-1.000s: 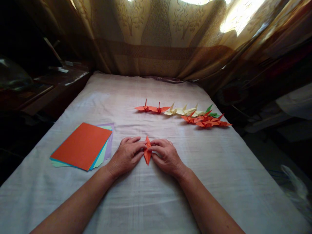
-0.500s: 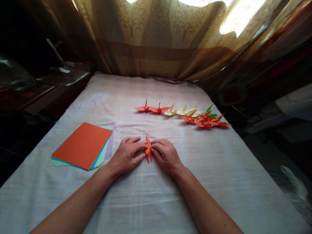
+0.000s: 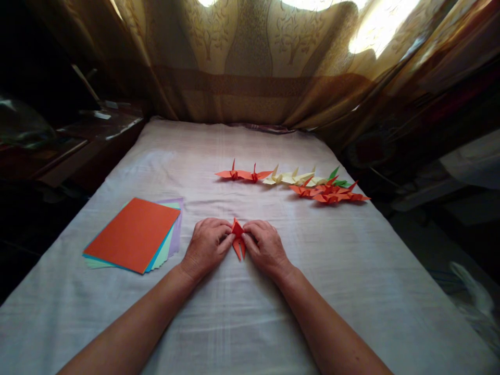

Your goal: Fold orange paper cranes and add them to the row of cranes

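A partly folded piece of orange origami paper (image 3: 238, 234) is held between my two hands at the middle of the cloth. Its top comes to a point, and two narrow legs point down toward me. My left hand (image 3: 209, 242) pinches its left edge between thumb and fingers. On the opposite edge, my right hand (image 3: 265, 244) pinches the paper the same way. The fingertips cover parts of both sides. To the left of my hands lies a stack of square paper (image 3: 133, 234), orange on top, with blue, pale green and lilac edges showing.
Folded paper cranes stand in a row beyond my hands: orange cranes (image 3: 253, 174), cream cranes (image 3: 295, 177) and a green crane (image 3: 342, 183), with more orange cranes (image 3: 330, 194) in front. A pale cloth (image 3: 187, 156) covers the surface. A patterned curtain (image 3: 250, 52) hangs behind.
The upper part of the orange paper has been turned or opened, now showing a smooth diamond face. My left fingers have shifted from lying over the paper to pinching its edge.
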`<state>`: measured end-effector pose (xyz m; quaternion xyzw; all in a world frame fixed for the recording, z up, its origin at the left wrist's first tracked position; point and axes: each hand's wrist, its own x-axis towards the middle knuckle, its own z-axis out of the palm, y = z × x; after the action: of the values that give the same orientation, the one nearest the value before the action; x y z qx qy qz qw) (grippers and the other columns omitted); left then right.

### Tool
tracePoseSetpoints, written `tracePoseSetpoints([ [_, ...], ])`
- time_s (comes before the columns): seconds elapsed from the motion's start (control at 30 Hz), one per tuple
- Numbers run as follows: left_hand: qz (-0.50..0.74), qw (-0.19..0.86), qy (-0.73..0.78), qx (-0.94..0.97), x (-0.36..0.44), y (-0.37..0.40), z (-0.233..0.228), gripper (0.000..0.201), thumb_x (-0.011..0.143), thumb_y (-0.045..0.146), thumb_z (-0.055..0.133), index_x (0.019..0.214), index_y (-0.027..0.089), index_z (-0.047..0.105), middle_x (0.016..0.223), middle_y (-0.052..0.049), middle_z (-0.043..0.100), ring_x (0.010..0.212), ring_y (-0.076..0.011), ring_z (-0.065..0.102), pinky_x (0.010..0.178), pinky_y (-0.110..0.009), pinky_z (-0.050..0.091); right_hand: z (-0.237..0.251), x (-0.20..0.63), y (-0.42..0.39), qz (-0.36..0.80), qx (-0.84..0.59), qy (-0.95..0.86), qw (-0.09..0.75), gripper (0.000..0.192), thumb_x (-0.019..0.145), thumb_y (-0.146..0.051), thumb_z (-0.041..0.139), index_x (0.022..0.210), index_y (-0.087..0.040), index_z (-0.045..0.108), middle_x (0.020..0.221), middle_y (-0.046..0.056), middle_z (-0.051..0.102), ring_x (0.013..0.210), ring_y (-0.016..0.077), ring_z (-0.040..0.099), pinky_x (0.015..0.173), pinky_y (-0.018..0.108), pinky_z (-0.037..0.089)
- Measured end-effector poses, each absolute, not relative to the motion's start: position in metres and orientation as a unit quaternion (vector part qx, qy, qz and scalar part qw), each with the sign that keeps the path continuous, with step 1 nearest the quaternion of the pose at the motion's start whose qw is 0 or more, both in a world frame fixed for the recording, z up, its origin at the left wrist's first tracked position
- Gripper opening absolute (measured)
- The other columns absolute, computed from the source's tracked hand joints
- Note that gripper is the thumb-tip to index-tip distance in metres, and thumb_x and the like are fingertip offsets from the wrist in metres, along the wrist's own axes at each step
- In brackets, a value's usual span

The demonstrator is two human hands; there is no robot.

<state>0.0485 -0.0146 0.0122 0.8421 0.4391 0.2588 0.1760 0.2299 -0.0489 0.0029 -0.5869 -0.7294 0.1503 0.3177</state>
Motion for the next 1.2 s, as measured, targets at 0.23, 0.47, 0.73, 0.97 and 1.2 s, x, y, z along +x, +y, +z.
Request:
tracePoseSetpoints([
  [0.23,0.253,0.165,0.469,0.83,0.055,-0.017,0.015,0.009,0.087,0.021,0.062,0.08,0.022,0.068,0.1,-0.002,0.071,0.1,-0.0218,0.06,0.092,-0.038,0.039,0.002,0.217,-0.049,0.121,-0.647,-0.679,0.326,0.009,0.085,-0.017,0.058,0.079,-0.022,0.062,0.089,0.004,0.067,0.089,0.0203,0.058,0.082,0.032,0.039],
  [0.47,0.24,0.145,0.484,0.829,0.056,-0.018,0.013,0.011,0.088,0.023,0.063,0.077,0.021,0.063,0.101,-0.003,0.069,0.101,-0.0226,0.057,0.091,-0.038,0.039,0.0,0.214,-0.05,0.098,-0.653,-0.68,0.319,0.008,0.085,-0.017,0.057,0.079,-0.022,0.058,0.084,0.003,0.064,0.084,0.0198,0.055,0.078,0.031,0.037],
  [0.73,0.226,0.123,0.497,0.829,0.058,-0.018,0.011,0.011,0.087,0.024,0.064,0.077,0.021,0.058,0.1,-0.003,0.066,0.1,-0.0233,0.056,0.09,-0.038,0.039,0.0,0.212,-0.051,0.081,-0.669,-0.672,0.307,0.011,0.085,-0.019,0.058,0.095,-0.021,0.061,0.094,0.005,0.066,0.089,0.022,0.056,0.079,0.033,0.038],
  [0.97,0.23,0.122,0.5,0.826,0.058,-0.018,0.011,0.011,0.089,0.024,0.062,0.1,0.024,0.065,0.1,-0.003,0.066,0.1,-0.0229,0.055,0.09,-0.038,0.039,0.005,0.212,-0.052,0.1,-0.665,-0.685,0.281,0.009,0.085,-0.016,0.06,0.086,-0.023,0.065,0.098,0.003,0.066,0.093,0.0214,0.056,0.081,0.032,0.037],
  [1.2,0.208,0.142,0.504,0.826,0.057,-0.014,0.011,0.019,0.088,0.026,0.064,0.104,0.031,0.073,0.103,-0.003,0.065,0.101,-0.0229,0.055,0.089,-0.038,0.04,0.005,0.213,-0.05,0.118,-0.67,-0.68,0.272,0.002,0.086,-0.024,0.064,0.086,-0.023,0.066,0.098,0.004,0.064,0.095,0.0215,0.056,0.085,0.033,0.038],
])
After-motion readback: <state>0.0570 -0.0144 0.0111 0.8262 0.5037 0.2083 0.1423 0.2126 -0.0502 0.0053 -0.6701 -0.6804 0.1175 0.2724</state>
